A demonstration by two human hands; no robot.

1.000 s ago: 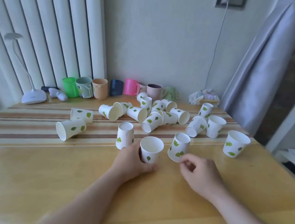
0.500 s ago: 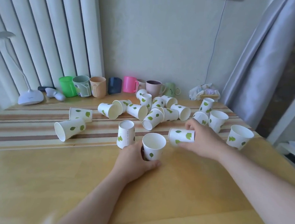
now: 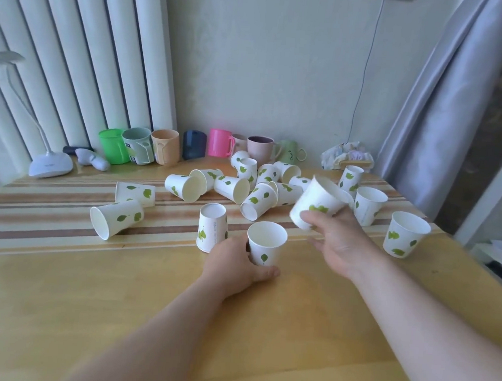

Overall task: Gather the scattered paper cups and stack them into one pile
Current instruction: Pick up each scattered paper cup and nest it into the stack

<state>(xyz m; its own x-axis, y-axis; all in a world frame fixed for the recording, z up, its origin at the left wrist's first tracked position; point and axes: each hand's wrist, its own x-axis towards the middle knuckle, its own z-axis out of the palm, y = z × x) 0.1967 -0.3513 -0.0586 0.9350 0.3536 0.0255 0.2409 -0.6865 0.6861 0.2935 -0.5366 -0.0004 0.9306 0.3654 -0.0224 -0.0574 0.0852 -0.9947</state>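
Observation:
White paper cups with green leaf prints lie scattered over the wooden table [image 3: 85,291]. My left hand [image 3: 231,268] grips an upright cup [image 3: 266,245] near the table's middle. To its right, my right hand [image 3: 337,240] holds a tilted cup [image 3: 317,206] in the air, its mouth facing up and to the right. An upside-down cup [image 3: 211,227] stands just left of the upright one. Several cups lie on their sides in a cluster [image 3: 243,189] behind. Two upright cups [image 3: 405,234] [image 3: 368,205] stand at the right.
A row of coloured plastic mugs [image 3: 163,147] lines the back edge by the wall. A white desk lamp [image 3: 50,165] stands at the back left. A crumpled packet [image 3: 347,157] lies at the back right, beside a grey curtain [image 3: 430,114].
My right hand took hold of the cup right of the upright one, lifted it off the table and turned it from upside down towards mouth-up. My left hand stayed on the upright cup.

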